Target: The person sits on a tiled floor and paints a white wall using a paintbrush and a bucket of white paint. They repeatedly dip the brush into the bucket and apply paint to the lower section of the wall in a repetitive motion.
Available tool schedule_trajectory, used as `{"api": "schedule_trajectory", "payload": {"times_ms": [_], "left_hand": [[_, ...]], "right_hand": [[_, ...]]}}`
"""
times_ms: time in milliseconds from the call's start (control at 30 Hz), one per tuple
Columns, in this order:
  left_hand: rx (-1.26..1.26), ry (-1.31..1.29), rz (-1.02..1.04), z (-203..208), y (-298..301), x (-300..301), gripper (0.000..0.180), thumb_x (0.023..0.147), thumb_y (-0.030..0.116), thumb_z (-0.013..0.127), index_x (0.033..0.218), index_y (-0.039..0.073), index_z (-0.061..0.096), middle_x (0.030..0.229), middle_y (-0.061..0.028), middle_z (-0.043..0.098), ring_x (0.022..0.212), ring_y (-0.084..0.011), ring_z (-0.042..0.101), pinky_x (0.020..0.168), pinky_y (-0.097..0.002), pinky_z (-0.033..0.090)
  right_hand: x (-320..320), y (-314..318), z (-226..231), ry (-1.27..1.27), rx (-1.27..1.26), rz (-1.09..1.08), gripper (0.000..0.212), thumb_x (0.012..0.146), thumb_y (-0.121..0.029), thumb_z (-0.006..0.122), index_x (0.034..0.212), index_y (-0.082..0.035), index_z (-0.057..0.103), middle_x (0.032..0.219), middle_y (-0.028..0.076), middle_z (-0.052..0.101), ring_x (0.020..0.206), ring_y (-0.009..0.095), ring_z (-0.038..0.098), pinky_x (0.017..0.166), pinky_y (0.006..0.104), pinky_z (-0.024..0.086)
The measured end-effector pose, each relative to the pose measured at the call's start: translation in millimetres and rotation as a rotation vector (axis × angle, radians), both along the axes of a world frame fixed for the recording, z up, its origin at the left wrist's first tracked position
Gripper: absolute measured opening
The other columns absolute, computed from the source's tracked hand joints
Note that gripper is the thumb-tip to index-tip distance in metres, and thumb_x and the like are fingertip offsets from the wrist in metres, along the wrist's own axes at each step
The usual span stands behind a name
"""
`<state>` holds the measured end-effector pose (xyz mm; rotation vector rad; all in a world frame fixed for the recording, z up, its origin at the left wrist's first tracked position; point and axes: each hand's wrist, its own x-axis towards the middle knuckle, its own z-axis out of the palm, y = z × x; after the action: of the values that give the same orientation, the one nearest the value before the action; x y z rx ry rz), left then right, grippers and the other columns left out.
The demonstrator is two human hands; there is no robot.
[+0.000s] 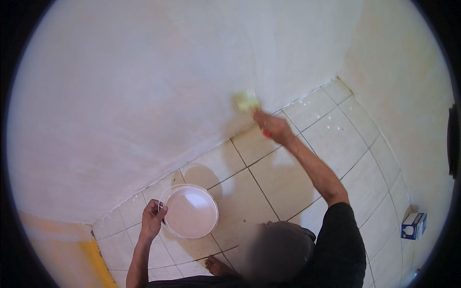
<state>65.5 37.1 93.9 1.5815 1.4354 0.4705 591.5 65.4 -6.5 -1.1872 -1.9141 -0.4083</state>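
A paintbrush [247,102] with pale yellowish bristles and a bit of red on its handle is held up by my right hand [276,127]. Its bristle end is blurred and lies close to the pale wall [144,86]; whether it touches I cannot tell. At the lower left, my left hand [153,215] is closed on the edge of a round white bucket [214,204], by its thin handle. Pale pinkish paint [189,216] shows inside the bucket, with a bright reflection on top. The bucket appears held above the tiles.
Beige floor tiles [331,139] with dark joints carry white spatters near the far corner. A blue-and-white cardboard box [414,225] stands by the right wall [398,96]. A bare foot [218,266] shows below the bucket. One dark rounded shape [278,252] hides some floor.
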Motion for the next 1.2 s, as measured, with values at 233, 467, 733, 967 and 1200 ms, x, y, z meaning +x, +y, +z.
{"api": "schedule_trajectory", "payload": {"times_ms": [233, 467, 733, 967, 1200], "left_hand": [[-0.025, -0.015, 0.009, 4.5, -2.3, -3.2, 0.015, 0.093, 0.012, 0.065, 0.09, 0.006, 0.052, 0.071, 0.0017, 0.053, 0.061, -0.0065, 0.049, 0.054, -0.0251, 0.042], [-0.025, -0.058, -0.007, -9.9, 5.0, -4.0, 0.018, 0.093, 0.015, 0.066, 0.092, 0.005, 0.051, 0.071, 0.0003, 0.054, 0.06, -0.0076, 0.05, 0.053, -0.0255, 0.043], [-0.013, 0.009, 0.045, -25.9, 3.9, -13.9, 0.02, 0.092, 0.016, 0.067, 0.089, 0.004, 0.051, 0.069, -0.0033, 0.056, 0.058, -0.01, 0.054, 0.05, -0.0285, 0.045], [0.041, 0.298, -0.045, -46.1, 18.5, -13.2, 0.034, 0.088, 0.029, 0.069, 0.098, -0.001, 0.057, 0.076, -0.0121, 0.065, 0.061, -0.0188, 0.064, 0.057, -0.0317, 0.053], [-0.154, 0.202, -0.066, -37.9, 24.1, -12.3, 0.042, 0.086, 0.033, 0.069, 0.1, -0.005, 0.059, 0.079, -0.0149, 0.067, 0.063, -0.0204, 0.07, 0.057, -0.0331, 0.058]], "right_hand": [[-5.7, 9.5, -44.8, 0.119, -0.636, -0.026, 0.034, 0.083, -0.007, 0.065, 0.117, -0.009, 0.064, 0.117, 0.011, 0.067, 0.1, 0.027, 0.067, 0.079, 0.035, 0.058], [15.1, 32.2, 260.3, -0.004, 0.046, 0.069, 0.038, 0.076, 0.0, 0.074, 0.112, -0.01, 0.068, 0.109, 0.009, 0.071, 0.089, 0.025, 0.072, 0.078, 0.031, 0.059], [-1.7, 40.5, 180.1, -0.129, 0.323, -0.067, 0.036, 0.086, -0.002, 0.06, 0.122, -0.003, 0.065, 0.125, 0.016, 0.064, 0.114, 0.029, 0.064, 0.094, 0.0363, 0.054], [-43.6, -21.7, -5.1, 0.092, -0.277, -0.087, 0.035, 0.079, -0.004, 0.069, 0.114, -0.003, 0.067, 0.107, 0.015, 0.071, 0.092, 0.026, 0.071, 0.079, 0.0355, 0.058], [-104.0, -33.4, 141.3, 1.272, -0.405, 0.136, 0.018, 0.087, -0.007, 0.07, 0.102, 0.003, 0.067, 0.086, 0.009, 0.07, 0.074, 0.016, 0.069, 0.069, 0.0313, 0.06]]}}
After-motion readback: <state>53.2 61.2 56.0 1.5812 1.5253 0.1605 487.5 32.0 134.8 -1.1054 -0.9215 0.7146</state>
